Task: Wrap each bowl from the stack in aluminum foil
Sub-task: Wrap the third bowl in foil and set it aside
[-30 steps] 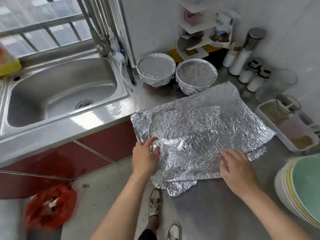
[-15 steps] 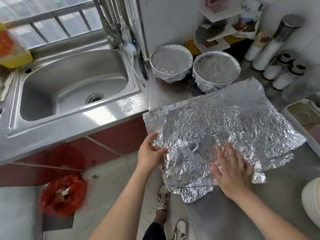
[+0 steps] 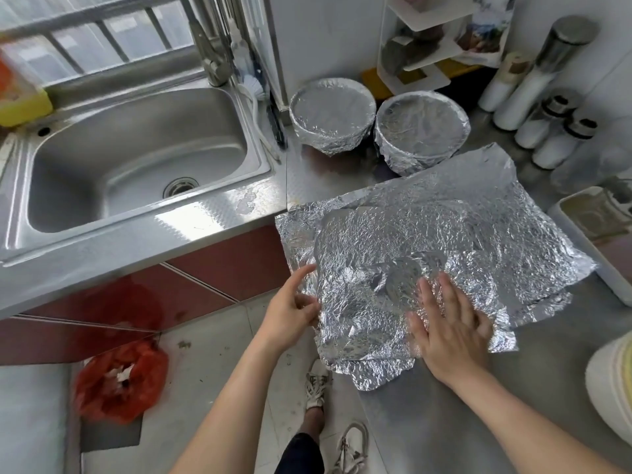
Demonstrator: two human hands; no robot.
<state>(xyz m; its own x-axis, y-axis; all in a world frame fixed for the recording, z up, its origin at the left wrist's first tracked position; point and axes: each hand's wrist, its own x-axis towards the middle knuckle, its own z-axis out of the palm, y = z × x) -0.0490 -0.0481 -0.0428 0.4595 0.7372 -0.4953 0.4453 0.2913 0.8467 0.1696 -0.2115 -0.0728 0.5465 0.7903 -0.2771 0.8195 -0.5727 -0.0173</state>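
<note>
Steel counter [image 3: 427, 415], right of the sink [image 3: 136, 159]. Crumpled foil sheets [image 3: 427, 234] lie layered at the near corner of the counter, the near-left edge overhanging the floor.

Right hand [image 3: 451, 330] lies flat on the top sheet, fingers spread, palm down, closed on nothing. Left hand [image 3: 290, 313] is at the sheet's left edge, thumb raised, fingers curled against the foil; cannot tell whether it actually pinches the edge.

Step in hand, as I read it: smoothing and freeing one sheet. Best done with the flat palm pinning while the left lifts only the top layer, slowly; creased foil looks likely to tear or drag the lower sheet along.

Top sheet's long axis runs roughly from 7 o'clock to 1 o'clock, far corner pointing at the condiment jars [image 3: 561, 131].

Two foil-wrapped bowls [image 3: 331, 114] sit at 12 o'clock, just beside each other. The unwrapped bowl stack [image 3: 612, 388] stands at 4 o'clock, cut by the frame edge.
</note>
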